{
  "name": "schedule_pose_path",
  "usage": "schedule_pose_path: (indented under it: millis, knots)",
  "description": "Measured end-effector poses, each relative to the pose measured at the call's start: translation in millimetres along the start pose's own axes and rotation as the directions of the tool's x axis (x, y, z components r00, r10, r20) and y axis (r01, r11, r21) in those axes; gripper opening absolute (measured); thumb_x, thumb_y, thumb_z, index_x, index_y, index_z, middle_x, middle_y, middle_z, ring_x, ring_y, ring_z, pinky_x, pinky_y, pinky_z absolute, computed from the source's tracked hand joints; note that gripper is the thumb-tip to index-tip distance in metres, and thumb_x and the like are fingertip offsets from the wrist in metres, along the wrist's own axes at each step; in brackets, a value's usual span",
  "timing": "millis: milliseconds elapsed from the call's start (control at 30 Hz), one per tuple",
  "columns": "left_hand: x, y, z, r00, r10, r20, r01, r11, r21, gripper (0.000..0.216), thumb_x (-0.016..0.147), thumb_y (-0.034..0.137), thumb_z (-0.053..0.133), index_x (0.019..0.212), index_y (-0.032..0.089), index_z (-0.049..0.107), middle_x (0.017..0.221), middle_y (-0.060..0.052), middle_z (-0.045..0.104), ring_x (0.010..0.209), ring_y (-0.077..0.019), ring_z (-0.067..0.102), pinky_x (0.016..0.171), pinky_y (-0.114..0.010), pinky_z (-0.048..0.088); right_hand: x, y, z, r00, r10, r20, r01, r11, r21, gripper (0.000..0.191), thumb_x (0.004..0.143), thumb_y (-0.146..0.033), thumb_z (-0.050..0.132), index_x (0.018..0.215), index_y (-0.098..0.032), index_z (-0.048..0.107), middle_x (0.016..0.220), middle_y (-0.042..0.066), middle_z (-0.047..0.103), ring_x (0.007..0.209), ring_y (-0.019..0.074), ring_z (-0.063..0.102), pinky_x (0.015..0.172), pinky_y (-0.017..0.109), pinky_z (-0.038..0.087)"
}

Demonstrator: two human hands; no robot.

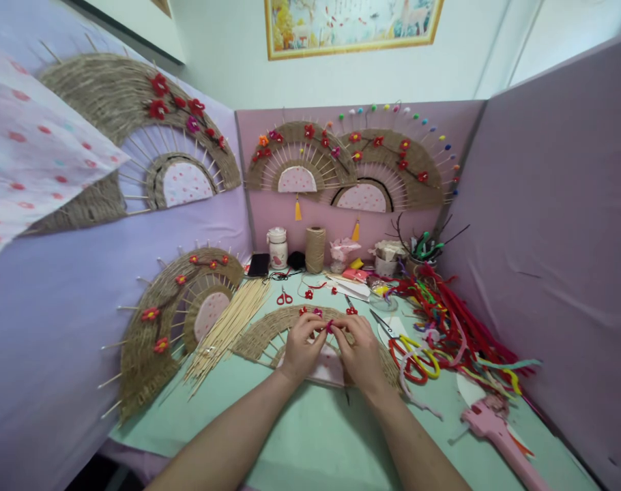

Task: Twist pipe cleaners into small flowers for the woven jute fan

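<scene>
My left hand (301, 349) and my right hand (360, 352) meet over a woven jute fan (262, 335) that lies flat on the green table (310, 429). Both hands have their fingers pinched together on a small pink-red pipe-cleaner flower (329, 326) at the fan's upper edge. Other small red flowers (310, 311) sit on the fan's rim just beyond my fingers. The fan's pale pink centre (327, 368) shows between and below my hands.
A bundle of bamboo sticks (227, 329) lies left of the fan. Red scissors (284, 297) and a twine spool (315, 249) are behind it. Coloured pipe cleaners (454, 327) pile at the right, with a pink glue gun (497, 433) near the front. Finished fans (172, 320) line the walls.
</scene>
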State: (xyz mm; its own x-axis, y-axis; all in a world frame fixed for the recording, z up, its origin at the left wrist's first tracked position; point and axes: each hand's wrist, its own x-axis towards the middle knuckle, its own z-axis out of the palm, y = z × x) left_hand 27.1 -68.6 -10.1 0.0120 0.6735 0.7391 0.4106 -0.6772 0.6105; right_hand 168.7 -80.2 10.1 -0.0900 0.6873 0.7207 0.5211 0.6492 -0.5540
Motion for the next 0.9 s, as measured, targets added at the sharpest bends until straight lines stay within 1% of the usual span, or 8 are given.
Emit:
schedule_pose_path:
  millis: [133,233,333,467,567,667,767,900]
  knots:
    - [1,3,-2,0.996,0.084,-0.01,-0.083,0.993,0.079,0.01,0.077,0.016,0.056,0.082,0.017,0.064,0.084,-0.007,0.06,0.084,-0.0178,0.056,0.076,-0.034,0.046,0,1,2,1.0,0.01,0.014,-0.01,1.0,-0.02,0.008,0.085,-0.02,0.05,0.08,-0.021,0.056,0.081,0.004,0.06,0.082,0.0204,0.052,0.074,0.035,0.042]
    - [1,4,-3,0.994,0.112,-0.007,-0.11,0.985,0.135,0.009,0.077,0.014,0.055,0.08,0.018,0.063,0.081,-0.007,0.06,0.082,-0.0183,0.055,0.075,-0.035,0.045,-1,1,3,0.999,-0.024,0.045,0.026,0.998,-0.056,0.009,0.084,-0.017,0.048,0.08,-0.021,0.055,0.08,0.004,0.059,0.081,0.0204,0.051,0.073,0.034,0.042]
    - [1,3,-2,0.993,0.116,0.0,-0.114,0.978,0.173,0.009,0.076,0.013,0.054,0.076,0.018,0.062,0.076,-0.005,0.059,0.079,-0.0182,0.054,0.073,-0.034,0.043,-1,1,4,0.996,-0.054,0.075,0.061,0.993,-0.097,0.009,0.085,-0.017,0.047,0.08,-0.02,0.054,0.079,0.004,0.058,0.08,0.02,0.051,0.071,0.033,0.042]
    - [-1,0,3,0.998,0.061,-0.02,-0.057,0.986,0.158,0.009,0.073,0.011,0.055,0.071,0.018,0.061,0.071,-0.004,0.056,0.075,-0.0174,0.051,0.068,-0.031,0.042,-2,1,7,0.991,-0.073,0.108,0.087,0.988,-0.128,0.01,0.085,-0.018,0.047,0.078,-0.02,0.054,0.077,0.004,0.058,0.077,0.0194,0.051,0.069,0.033,0.042]
    - [0,-3,3,0.999,-0.014,-0.032,0.016,0.998,0.068,0.007,0.073,0.013,0.057,0.07,0.018,0.062,0.071,-0.003,0.055,0.073,-0.0164,0.051,0.065,-0.029,0.042,-2,0,8,0.992,-0.093,0.083,0.1,0.991,-0.087,0.011,0.085,-0.018,0.047,0.078,-0.02,0.055,0.077,0.005,0.059,0.076,0.0195,0.053,0.068,0.033,0.043]
    - [4,-5,2,0.992,-0.117,-0.056,0.111,0.99,-0.091,0.006,0.075,0.018,0.058,0.073,0.018,0.064,0.076,-0.004,0.057,0.075,-0.0155,0.053,0.064,-0.027,0.043,-1,-2,3,0.997,-0.08,-0.02,0.08,0.997,0.017,0.01,0.086,-0.02,0.048,0.086,-0.021,0.058,0.085,0.006,0.062,0.083,0.0199,0.055,0.075,0.036,0.045]
    - [8,-7,-1,0.97,-0.232,-0.071,0.208,0.946,-0.248,0.008,0.074,0.024,0.061,0.074,0.018,0.066,0.082,-0.005,0.058,0.082,-0.0161,0.055,0.067,-0.027,0.044,1,-5,-2,0.993,-0.037,-0.109,0.048,0.995,0.092,0.012,0.086,-0.019,0.049,0.093,-0.021,0.059,0.092,0.007,0.06,0.09,0.0194,0.055,0.08,0.036,0.045]
    - [11,-7,-3,0.94,-0.331,-0.085,0.277,0.885,-0.374,0.008,0.07,0.025,0.066,0.073,0.018,0.067,0.086,-0.005,0.058,0.085,-0.0161,0.055,0.069,-0.026,0.045,1,-8,-2,0.994,0.004,-0.108,0.009,0.992,0.126,0.011,0.086,-0.019,0.05,0.09,-0.021,0.06,0.091,0.006,0.057,0.089,0.0187,0.055,0.08,0.035,0.046]
